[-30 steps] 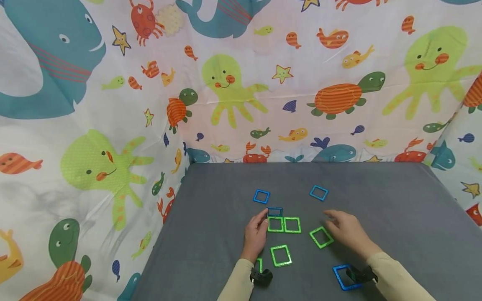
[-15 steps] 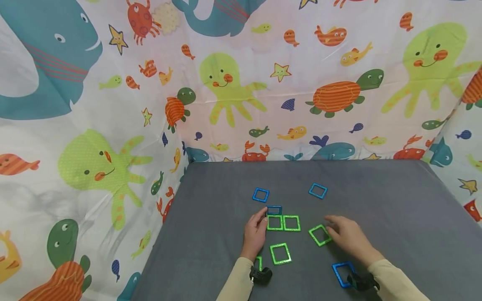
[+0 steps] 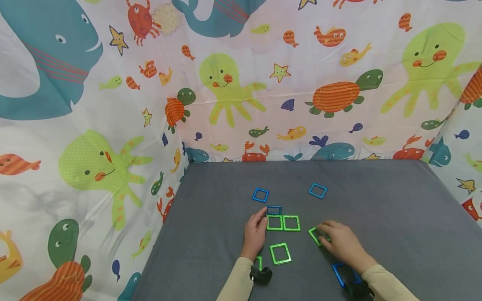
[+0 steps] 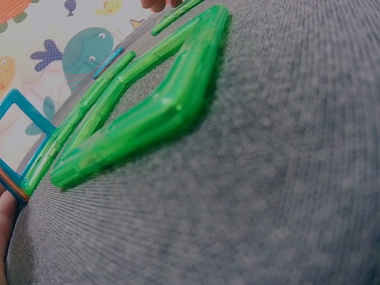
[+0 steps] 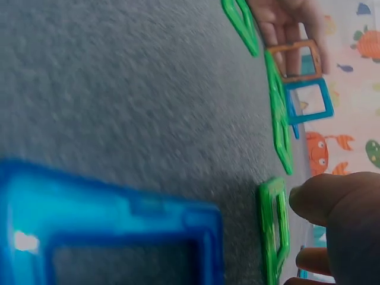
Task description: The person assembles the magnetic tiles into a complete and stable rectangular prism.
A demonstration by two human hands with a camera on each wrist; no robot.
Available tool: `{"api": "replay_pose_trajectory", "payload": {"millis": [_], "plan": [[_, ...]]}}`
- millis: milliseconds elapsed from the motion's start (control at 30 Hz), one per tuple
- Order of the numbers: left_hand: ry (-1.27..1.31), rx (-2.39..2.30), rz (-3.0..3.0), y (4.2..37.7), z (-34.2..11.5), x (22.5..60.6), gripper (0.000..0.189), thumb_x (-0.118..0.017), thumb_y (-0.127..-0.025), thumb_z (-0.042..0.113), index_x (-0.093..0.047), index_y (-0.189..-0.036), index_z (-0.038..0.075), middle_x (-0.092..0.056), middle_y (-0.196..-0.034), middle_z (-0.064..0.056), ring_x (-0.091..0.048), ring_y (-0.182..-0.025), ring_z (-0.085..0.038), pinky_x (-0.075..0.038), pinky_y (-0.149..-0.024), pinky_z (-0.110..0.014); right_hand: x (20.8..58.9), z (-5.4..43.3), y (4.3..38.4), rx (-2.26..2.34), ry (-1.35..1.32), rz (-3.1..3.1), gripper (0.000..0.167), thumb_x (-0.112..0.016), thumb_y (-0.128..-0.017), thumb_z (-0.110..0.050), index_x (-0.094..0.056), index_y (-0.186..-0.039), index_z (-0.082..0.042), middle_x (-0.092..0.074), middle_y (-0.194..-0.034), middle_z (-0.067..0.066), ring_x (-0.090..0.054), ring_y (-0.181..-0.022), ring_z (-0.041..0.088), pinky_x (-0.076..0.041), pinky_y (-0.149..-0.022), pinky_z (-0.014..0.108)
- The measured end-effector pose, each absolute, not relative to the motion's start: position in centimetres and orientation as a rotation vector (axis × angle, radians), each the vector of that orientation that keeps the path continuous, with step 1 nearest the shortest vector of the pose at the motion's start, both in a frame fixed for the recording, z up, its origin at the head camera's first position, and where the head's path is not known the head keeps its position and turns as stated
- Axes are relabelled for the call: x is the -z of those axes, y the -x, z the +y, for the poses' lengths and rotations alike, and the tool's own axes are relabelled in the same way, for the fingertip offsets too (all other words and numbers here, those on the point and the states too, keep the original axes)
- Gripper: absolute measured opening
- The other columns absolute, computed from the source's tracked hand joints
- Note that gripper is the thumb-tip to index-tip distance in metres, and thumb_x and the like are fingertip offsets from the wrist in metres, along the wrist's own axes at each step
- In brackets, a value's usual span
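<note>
My left hand (image 3: 254, 236) holds an orange square frame tile (image 5: 317, 62) on edge. A blue square tile (image 5: 327, 98) stands upright beside it. Both rise from a pair of green square tiles (image 3: 283, 223) lying side by side on the table. My right hand (image 3: 342, 242) is over a loose green tile (image 3: 314, 236), fingers across its far side. In the right wrist view, the thumb (image 5: 306, 199) is close beside that tile, a narrow gap showing between them.
Two blue tiles (image 3: 260, 189) (image 3: 318, 184) lie farther back. Nearer are a green tile (image 3: 272, 255), another green tile (image 3: 260, 263) partly hidden by my left wrist, and a blue tile (image 3: 337, 276) under my right wrist. A sea-animal print curtain (image 3: 241, 138) borders the grey table.
My right hand has moved left and down over the loose green tile, covering part of it. My left hand keeps its place at the upright tiles.
</note>
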State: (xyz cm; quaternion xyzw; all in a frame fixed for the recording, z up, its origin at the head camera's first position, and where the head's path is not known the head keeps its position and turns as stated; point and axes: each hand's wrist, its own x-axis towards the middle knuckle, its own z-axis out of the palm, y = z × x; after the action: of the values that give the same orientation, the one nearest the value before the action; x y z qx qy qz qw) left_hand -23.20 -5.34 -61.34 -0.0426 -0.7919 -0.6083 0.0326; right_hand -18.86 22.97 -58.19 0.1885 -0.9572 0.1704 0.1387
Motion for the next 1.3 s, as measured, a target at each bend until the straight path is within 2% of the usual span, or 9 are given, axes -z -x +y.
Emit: {"api": "replay_pose_trajectory", "payload": {"millis": [267,533,767,933,1133,1233,1300], "plan": [[0.124,1.867,-2.439,23.2,-5.3,61.3,0.039,-0.053,-0.106,0.023,-0.059,-0.145,0.026,-0.066,-0.132,-0.003,-0.062,-0.126,-0.021,-0.053,-0.104,-0.038,58.3,22.0,18.6,-0.369,-0.608,-2.73,0.034,-0.086,-0.079,-0.027,-0.078,-0.108,-0.011,-0.073,-0.111,0.02,-0.072,-0.095,0.038,-0.058,-0.078,0.056],[0.137,1.866,-2.434,23.2,-5.2,61.2,0.039,-0.053,-0.107,0.023,-0.058,-0.145,0.026,-0.065,-0.135,-0.004,-0.061,-0.13,-0.022,-0.052,-0.107,-0.041,58.4,21.6,18.2,-0.326,-0.586,-2.71,0.033,-0.088,-0.076,-0.023,-0.079,-0.105,-0.011,-0.073,-0.114,0.023,-0.071,-0.093,0.041,-0.056,-0.071,0.056],[0.131,1.889,-2.43,23.1,-5.1,61.2,0.039,-0.052,-0.107,0.023,-0.058,-0.145,0.027,-0.064,-0.135,-0.006,-0.06,-0.13,-0.022,-0.052,-0.107,-0.041,58.3,21.5,18.1,-0.316,-0.58,-2.744,0.026,-0.084,-0.077,-0.015,-0.08,-0.103,-0.013,-0.074,-0.113,0.021,-0.071,-0.087,0.037,-0.056,-0.069,0.054],[0.124,1.893,-2.431,23.0,-5.2,61.2,0.039,-0.053,-0.107,0.022,-0.059,-0.145,0.026,-0.065,-0.134,-0.008,-0.061,-0.13,-0.022,-0.052,-0.107,-0.041,58.0,21.6,18.3,-0.415,-0.577,-2.756,0.028,-0.08,-0.077,-0.01,-0.079,-0.105,-0.01,-0.075,-0.11,0.02,-0.073,-0.091,0.038,-0.058,-0.074,0.055],[0.126,1.881,-2.435,23.1,-5.3,61.3,0.039,-0.052,-0.107,0.021,-0.058,-0.146,0.024,-0.065,-0.133,-0.006,-0.061,-0.128,-0.022,-0.052,-0.106,-0.037,57.2,22.1,18.5,-0.629,-0.469,-2.886,0.03,-0.073,-0.088,-0.01,-0.075,-0.117,-0.006,-0.076,-0.115,0.015,-0.073,-0.103,0.035,-0.059,-0.085,0.051],[0.121,1.879,-2.437,23.1,-5.3,61.2,0.039,-0.053,-0.107,0.021,-0.058,-0.145,0.024,-0.065,-0.133,-0.005,-0.061,-0.127,-0.021,-0.053,-0.105,-0.036,56.9,22.6,18.7,-0.71,-0.415,-2.89,0.029,-0.069,-0.091,-0.01,-0.074,-0.12,-0.005,-0.076,-0.114,0.013,-0.074,-0.088,0.024,-0.058,-0.073,0.04],[0.122,1.88,-2.436,23.1,-5.3,61.3,0.039,-0.053,-0.107,0.021,-0.058,-0.146,0.024,-0.065,-0.133,-0.005,-0.061,-0.128,-0.021,-0.052,-0.105,-0.036,56.7,22.9,18.9,-0.733,-0.39,-2.867,0.029,-0.067,-0.093,-0.009,-0.073,-0.121,-0.005,-0.078,-0.108,0.011,-0.067,-0.069,0.013,-0.051,-0.061,0.03]]}}
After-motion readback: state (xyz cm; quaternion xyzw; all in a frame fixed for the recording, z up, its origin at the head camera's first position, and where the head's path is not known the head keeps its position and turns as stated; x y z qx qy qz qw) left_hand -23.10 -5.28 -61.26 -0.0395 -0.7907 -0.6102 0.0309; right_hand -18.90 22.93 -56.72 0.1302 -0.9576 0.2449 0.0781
